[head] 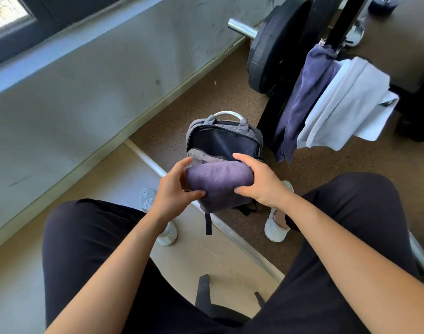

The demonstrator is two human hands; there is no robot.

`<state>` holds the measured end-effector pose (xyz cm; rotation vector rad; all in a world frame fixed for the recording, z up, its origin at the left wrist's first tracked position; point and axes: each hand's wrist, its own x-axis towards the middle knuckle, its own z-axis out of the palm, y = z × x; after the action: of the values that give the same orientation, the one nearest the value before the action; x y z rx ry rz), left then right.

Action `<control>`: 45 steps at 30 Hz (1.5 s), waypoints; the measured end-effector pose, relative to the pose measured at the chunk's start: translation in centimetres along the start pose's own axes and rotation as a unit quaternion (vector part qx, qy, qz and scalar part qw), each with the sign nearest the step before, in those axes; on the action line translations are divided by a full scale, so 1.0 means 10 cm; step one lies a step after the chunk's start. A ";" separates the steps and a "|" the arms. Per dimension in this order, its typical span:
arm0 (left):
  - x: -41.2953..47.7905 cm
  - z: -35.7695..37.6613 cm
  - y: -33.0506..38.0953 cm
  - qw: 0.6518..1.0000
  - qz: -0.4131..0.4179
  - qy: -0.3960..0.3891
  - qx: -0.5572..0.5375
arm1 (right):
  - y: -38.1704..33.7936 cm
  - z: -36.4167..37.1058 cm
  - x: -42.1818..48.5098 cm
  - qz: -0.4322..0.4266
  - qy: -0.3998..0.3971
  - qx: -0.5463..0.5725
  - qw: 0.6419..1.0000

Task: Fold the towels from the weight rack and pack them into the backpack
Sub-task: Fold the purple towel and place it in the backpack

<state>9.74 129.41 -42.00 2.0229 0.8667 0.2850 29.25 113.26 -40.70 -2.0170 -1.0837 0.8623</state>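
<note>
Speckled gym floor [215, 100] held the open backpack [224, 141]; just over it, arms outstretched, left hand [173, 189] and right hand [261, 183] each curled their grip round one end of the folded purple towel [218, 182].

"Where does the head view look from?"

"From the person's head, wide-angle, facing forward and steeply down over both thighs to the floor [206, 92]."

"How near?"

"At arm's length. The left hand [172, 191] and right hand [264, 184], gripping a purple towel [218, 182], sit mid-frame. The backpack [224, 141] is just beyond and the weight rack [336, 27] is at top right. It's the single view."
</note>
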 end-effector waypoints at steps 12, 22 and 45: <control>0.03 -0.02 0.04 0.993 -0.049 -0.022 -0.109 | -0.04 -0.03 0.01 0.013 0.045 -0.003 0.999; -0.06 0.04 0.20 0.897 -0.219 -0.199 -0.329 | -0.27 -0.03 -0.06 0.226 0.036 0.401 0.887; 0.02 -0.06 0.09 0.891 -0.103 -0.119 -0.425 | -0.21 0.03 -0.03 0.137 -0.072 0.421 0.894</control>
<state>9.98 129.60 -40.89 1.1088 0.6314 0.2317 27.98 114.01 -39.10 -1.3763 -0.3560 1.3548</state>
